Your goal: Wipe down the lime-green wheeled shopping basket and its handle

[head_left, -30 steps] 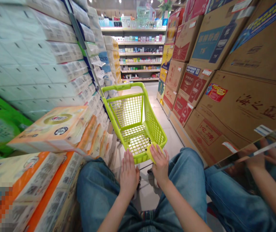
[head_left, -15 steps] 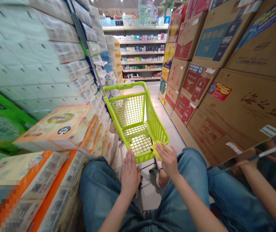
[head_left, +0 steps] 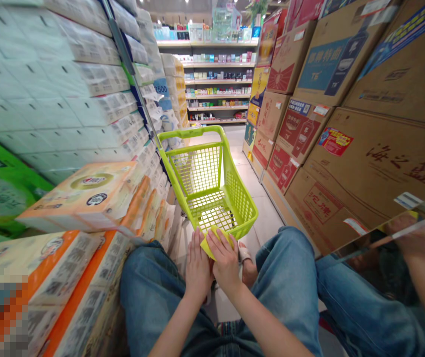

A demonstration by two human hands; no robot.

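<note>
A small lime-green plastic shopping cart (head_left: 207, 186) with a mesh basket stands on the floor between my knees. Its handle is at the far end. My right hand (head_left: 227, 262) presses a yellow cloth (head_left: 212, 243) against the near rim of the cart. My left hand (head_left: 197, 267) lies flat beside it, fingers together, touching the near rim and the edge of the cloth. The basket holds nothing visible. The cloth's underside is hidden.
Tall stacks of packaged tissue (head_left: 86, 124) line the left side, and printed cardboard cartons (head_left: 368, 168) line the right. A tiled aisle floor (head_left: 242, 153) leads to shelves of small products (head_left: 215, 82). A low mirror (head_left: 394, 243) at lower right reflects my arms.
My right hand has slid left along the cart's near rim with the yellow cloth, from the right corner to the middle, and now sits next to my left hand.
</note>
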